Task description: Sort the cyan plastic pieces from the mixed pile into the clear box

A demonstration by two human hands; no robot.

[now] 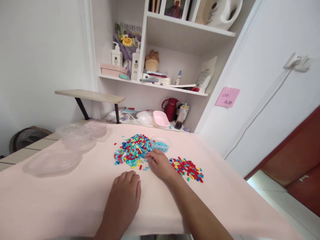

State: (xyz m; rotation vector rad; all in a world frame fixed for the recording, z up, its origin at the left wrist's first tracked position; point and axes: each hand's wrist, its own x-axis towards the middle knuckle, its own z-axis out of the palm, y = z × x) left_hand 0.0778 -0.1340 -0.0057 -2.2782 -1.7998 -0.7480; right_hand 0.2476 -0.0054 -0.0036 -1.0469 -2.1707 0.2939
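Observation:
My right hand (pixel 158 162) reaches to the right edge of a mixed pile of small coloured plastic bricks (pixel 132 150). Its thumb and fingers are drawn together at the pile; whatever they pinch is too small to make out. Just beyond it stands a clear plastic box (pixel 167 140) holding light-blue bricks (pixel 160 146). A second, mostly red heap of bricks (pixel 188 168) lies to the right of my wrist. My left hand (pixel 127 188) rests palm down on the pink tablecloth, fingers stretched out, in front of the mixed pile, holding nothing. A few loose bricks (pixel 145 168) lie between the hands.
On the left are clear plastic containers (pixel 75 131) and a clear lid (pixel 52 163). Along the back stand a pink tray (pixel 160 119), a dark red jug (pixel 171 109) and a bottle (pixel 182 116). A small wooden shelf (pixel 90 95) rises at back left, below white wall shelves (pixel 175 89).

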